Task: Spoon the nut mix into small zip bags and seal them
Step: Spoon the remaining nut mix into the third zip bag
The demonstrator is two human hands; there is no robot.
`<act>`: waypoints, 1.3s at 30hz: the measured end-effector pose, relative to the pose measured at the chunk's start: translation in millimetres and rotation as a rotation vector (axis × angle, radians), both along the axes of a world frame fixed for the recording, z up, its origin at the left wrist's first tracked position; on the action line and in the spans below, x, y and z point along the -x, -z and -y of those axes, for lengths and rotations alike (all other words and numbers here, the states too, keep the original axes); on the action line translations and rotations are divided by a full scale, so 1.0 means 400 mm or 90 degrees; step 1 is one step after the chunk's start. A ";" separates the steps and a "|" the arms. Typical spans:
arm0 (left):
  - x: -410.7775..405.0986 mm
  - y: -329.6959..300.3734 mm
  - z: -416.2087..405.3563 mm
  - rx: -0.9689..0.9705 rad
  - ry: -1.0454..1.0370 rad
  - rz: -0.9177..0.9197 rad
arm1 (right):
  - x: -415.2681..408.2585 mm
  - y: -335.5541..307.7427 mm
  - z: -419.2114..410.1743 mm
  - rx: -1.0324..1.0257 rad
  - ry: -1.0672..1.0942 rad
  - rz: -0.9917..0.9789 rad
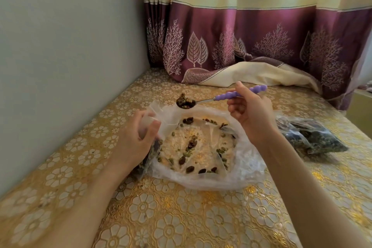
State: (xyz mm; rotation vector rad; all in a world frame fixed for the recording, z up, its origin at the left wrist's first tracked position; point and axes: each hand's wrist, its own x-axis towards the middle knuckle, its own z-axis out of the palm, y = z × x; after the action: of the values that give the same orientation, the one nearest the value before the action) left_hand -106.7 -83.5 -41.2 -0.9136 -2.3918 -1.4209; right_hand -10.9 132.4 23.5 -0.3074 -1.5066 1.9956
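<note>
From the head camera, the right hand point(251, 110) pinches the purple beaded handle of a spoon point(221, 97), its grip closed on the handle between thumb and curled fingers, with the handle's end sticking out past the thumb toward the curtain point(261, 32). The metal bowl of the spoon reaches out to the left of that grip and is heaped with nut mix point(185, 101), dark and green pieces piled above its rim.

Below the spoon's bowl and to the left of the right-hand grip, the left hand point(136, 139) holds a small zip bag point(154, 115); its fingers are curled round the clear plastic near the bag's mouth, which stands up out of the grip, just under and left of the loaded spoon. The lower part of the bag hangs beneath the hand, with dark contents showing through it.

Between the two hands, lower than both grips, a large clear plastic bag point(241, 167) lies spread open on the surface point(171, 217), with only scattered nuts and crumbs left across it. To the right of the right forearm, well apart from the spoon, filled zip bags point(310, 137) lie in a pile on the surface, dark with mix.

The surface carries a gold floral cover. A plain wall point(70, 56) rises on the left.
</note>
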 end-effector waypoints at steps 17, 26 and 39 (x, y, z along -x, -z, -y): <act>0.000 -0.007 0.004 -0.062 0.024 0.074 | -0.005 -0.015 0.110 -0.244 -0.153 -0.075; 0.023 0.000 0.018 -0.101 -0.041 0.036 | -0.002 0.002 0.007 -0.203 0.101 0.006; 0.025 0.008 0.010 -0.078 -0.036 0.011 | 0.022 0.063 -0.074 -0.157 0.030 0.222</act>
State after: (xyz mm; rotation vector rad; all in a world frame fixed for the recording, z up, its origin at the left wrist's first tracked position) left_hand -116.9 -87.6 -44.3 -0.8007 -2.2936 -1.5401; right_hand -19.8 162.1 -1.6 -0.6047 -1.9204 1.7575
